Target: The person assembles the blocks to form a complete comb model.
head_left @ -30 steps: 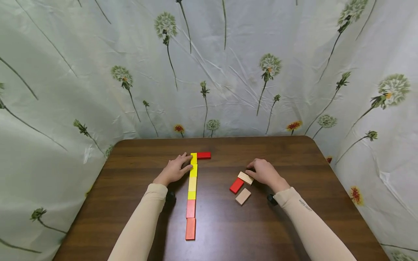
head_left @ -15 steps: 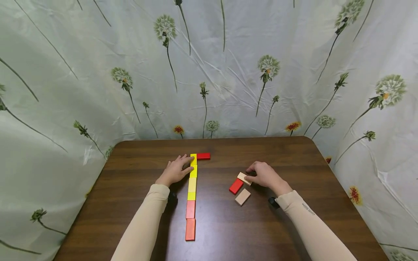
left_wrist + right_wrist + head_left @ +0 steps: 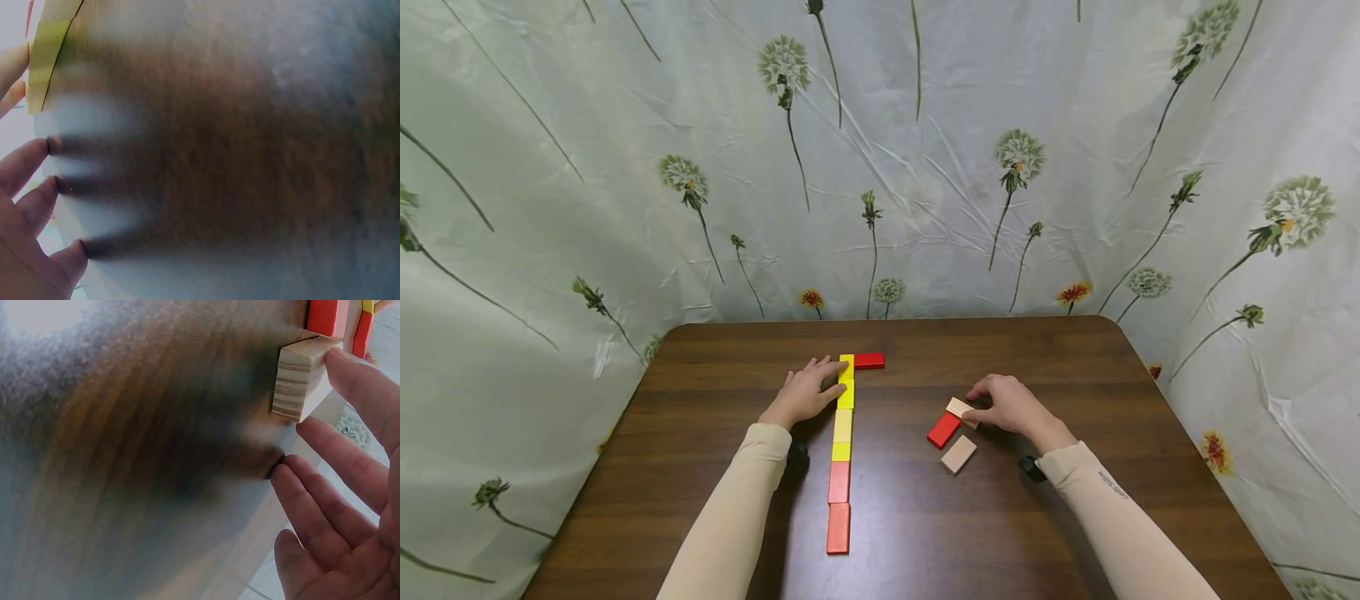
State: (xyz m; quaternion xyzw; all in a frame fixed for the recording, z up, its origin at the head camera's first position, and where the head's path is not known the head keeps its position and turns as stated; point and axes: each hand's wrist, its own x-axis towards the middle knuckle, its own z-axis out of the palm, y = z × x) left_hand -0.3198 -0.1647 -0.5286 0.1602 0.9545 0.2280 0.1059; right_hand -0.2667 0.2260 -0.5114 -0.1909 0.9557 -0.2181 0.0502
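Note:
My left hand (image 3: 805,393) lies beside the far end of a row of wooden blocks. Its index finger touches the far yellow block (image 3: 847,359), its thumb the second yellow block (image 3: 847,401). In the left wrist view the other fingertips (image 3: 39,153) rest on the tabletop, spread apart. On the right, my right hand (image 3: 1013,406) pinches a plain wooden block (image 3: 292,381) between thumb and index finger, its other fingers held loosely out. That block lies on the table, touching a red block (image 3: 943,430); the hand partly hides it.
The row runs nearer through a pale yellow block (image 3: 843,425), a short yellow block (image 3: 841,452), a pink block (image 3: 838,482) and an orange-red block (image 3: 838,528). A red block (image 3: 870,361) joins its far end crosswise. Another plain block (image 3: 958,455) lies near the right hand.
My right thumb has moved onto the near side of the plain block, covering more of it. The left hand has stayed nearly still, and the row looks unchanged.

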